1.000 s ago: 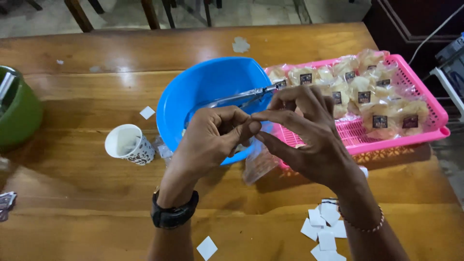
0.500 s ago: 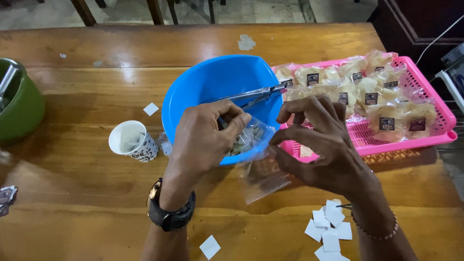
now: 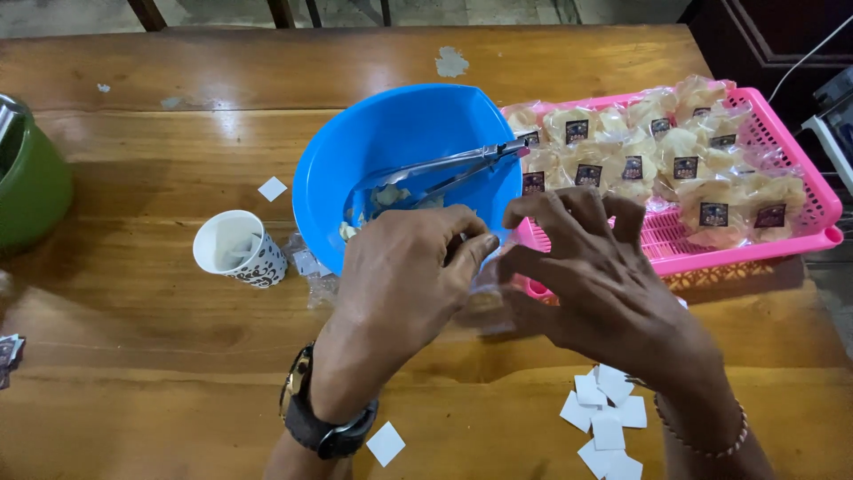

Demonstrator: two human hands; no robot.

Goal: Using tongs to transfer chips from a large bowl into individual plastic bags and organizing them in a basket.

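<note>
My left hand and my right hand meet over a small clear plastic bag with a snack inside, low over the wooden table. Both hands pinch the bag between their fingers. Just behind them stands a blue bowl with metal tongs resting across it and a few pieces of food at its bottom. To the right, a pink tray carries several sealed bags of snacks with dark labels.
A patterned paper cup stands left of the bowl. A green container sits at the far left edge. Small white paper squares lie near my right wrist, one more by my left wrist.
Both hands have come down from in front of the bowl to just above the table, still on the clear bag. My left hand now covers most of it.
</note>
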